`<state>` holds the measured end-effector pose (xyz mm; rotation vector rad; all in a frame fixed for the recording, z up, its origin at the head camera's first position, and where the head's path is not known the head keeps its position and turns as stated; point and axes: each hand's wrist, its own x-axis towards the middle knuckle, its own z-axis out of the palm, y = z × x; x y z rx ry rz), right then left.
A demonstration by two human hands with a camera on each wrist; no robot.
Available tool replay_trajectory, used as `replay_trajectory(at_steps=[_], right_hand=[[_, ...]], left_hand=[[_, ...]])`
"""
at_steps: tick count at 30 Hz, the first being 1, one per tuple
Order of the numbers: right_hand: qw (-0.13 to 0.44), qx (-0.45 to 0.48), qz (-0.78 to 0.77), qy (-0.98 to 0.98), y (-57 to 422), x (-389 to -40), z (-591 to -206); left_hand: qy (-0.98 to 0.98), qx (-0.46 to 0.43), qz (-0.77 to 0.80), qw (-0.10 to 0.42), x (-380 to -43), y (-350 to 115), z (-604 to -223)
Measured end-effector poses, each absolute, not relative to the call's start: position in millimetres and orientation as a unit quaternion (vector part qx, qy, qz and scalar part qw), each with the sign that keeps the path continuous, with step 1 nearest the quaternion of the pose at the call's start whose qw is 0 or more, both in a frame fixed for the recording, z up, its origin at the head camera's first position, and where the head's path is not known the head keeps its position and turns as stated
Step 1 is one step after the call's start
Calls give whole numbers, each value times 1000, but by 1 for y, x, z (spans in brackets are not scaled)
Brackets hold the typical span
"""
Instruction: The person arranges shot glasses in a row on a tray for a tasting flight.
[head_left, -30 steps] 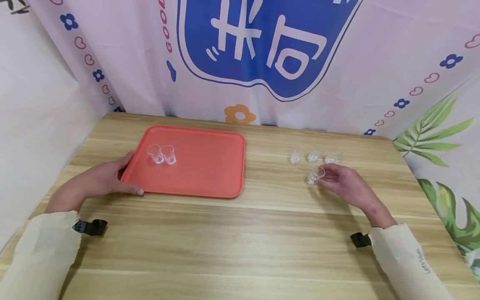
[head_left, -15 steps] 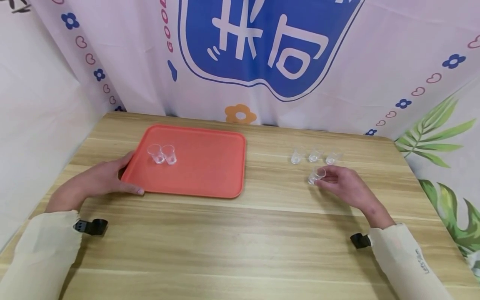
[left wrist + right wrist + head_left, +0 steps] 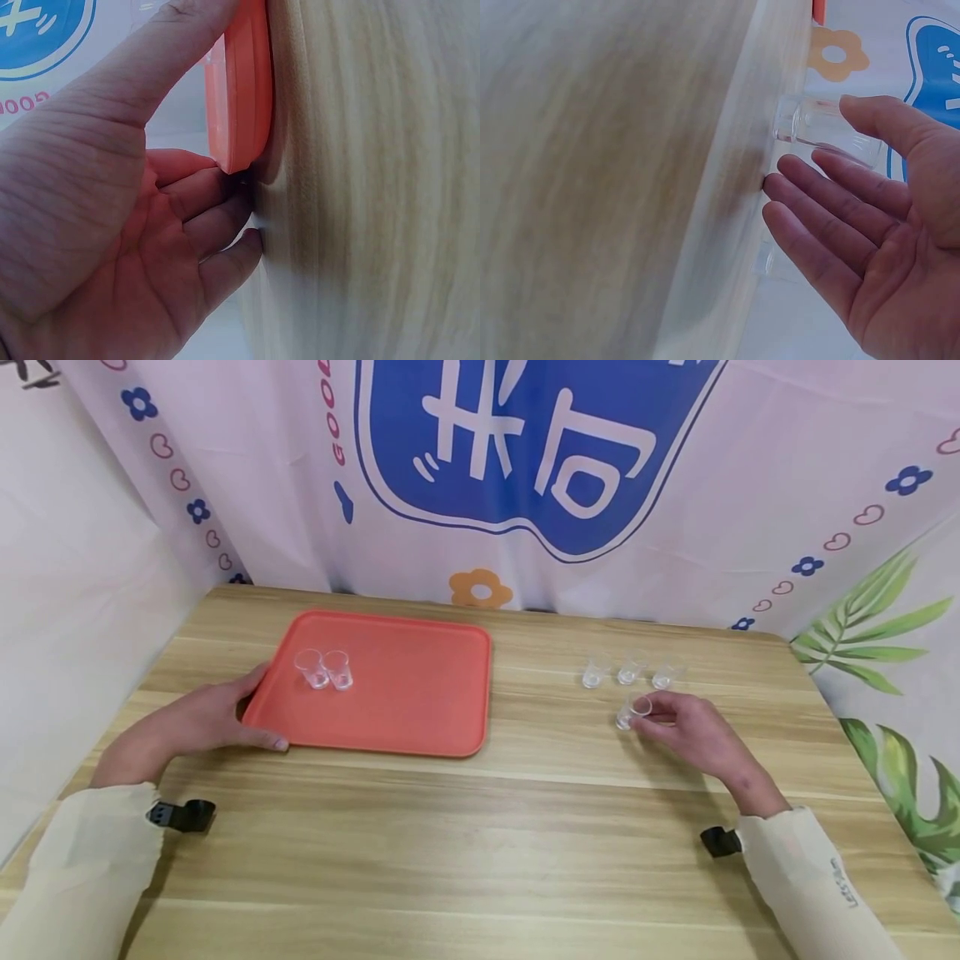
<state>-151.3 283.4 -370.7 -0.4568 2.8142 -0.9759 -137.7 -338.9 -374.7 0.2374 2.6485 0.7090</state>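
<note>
My right hand (image 3: 686, 731) pinches a small clear shot glass (image 3: 624, 720) between thumb and fingers on the right side of the table. In the right wrist view that glass (image 3: 829, 133) stands upright between thumb and index finger, while the other fingers stretch out beside it. My left hand (image 3: 213, 718) grips the front left corner of a red tray (image 3: 420, 693), thumb along the front edge and fingers at the left side. The left wrist view shows the fingers curled at the tray's corner (image 3: 236, 142), low against the table. Two clear shot glasses (image 3: 339, 672) stand side by side on the tray.
Behind my right hand, three more clear shot glasses (image 3: 628, 672) stand in a row on the wooden table (image 3: 465, 835). A printed curtain (image 3: 300, 527) hangs at the table's back edge.
</note>
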Motion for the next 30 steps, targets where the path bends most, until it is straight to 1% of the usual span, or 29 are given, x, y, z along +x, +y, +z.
replay_trajectory(at_steps=[12,30], right_hand=[[55,-157,-316,934,283,-151,-371],[47,-140,-316,937,283,-153,-373]], left_hand=[[945,86,249,194,-136,-338,-372],[947,90,244,188,-136,-339,-373]])
